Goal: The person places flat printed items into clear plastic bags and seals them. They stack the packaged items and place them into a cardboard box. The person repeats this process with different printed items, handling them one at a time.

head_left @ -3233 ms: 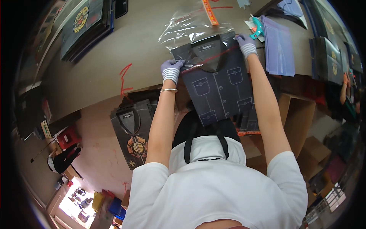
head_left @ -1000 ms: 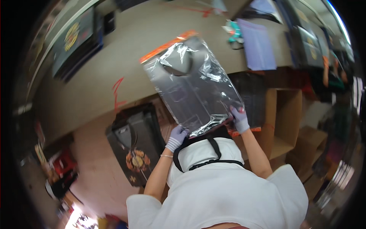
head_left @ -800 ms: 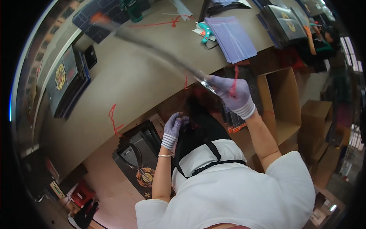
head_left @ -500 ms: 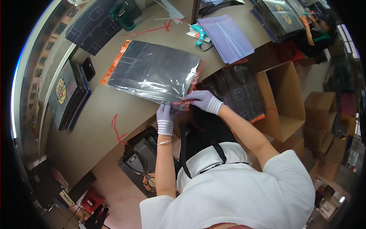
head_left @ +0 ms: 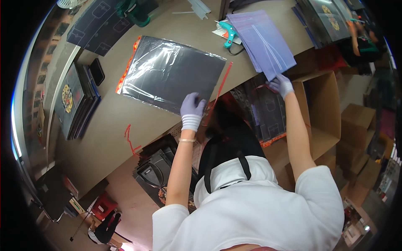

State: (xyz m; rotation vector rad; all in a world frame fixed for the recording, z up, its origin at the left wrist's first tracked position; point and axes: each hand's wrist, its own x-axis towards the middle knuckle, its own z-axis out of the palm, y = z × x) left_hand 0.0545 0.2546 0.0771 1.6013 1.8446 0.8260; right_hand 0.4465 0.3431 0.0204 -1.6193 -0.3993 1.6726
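The left hand (head_left: 192, 108), gloved and loosely curled, lies at the near edge of a film-wrapped dark bag (head_left: 184, 71) flat on the table; the right hand (head_left: 282, 85) has its fingers at the near corner of the purple sheets (head_left: 268, 42), though I cannot tell whether either grips. Around them the grey-brown tabletop (head_left: 100, 125) carries red marks, a teal glue gun (head_left: 228, 34) and a black phone (head_left: 97, 72). Beyond lie an open cardboard box (head_left: 322, 108), a pinkish floor (head_left: 130, 184) and a red stool (head_left: 102, 205)
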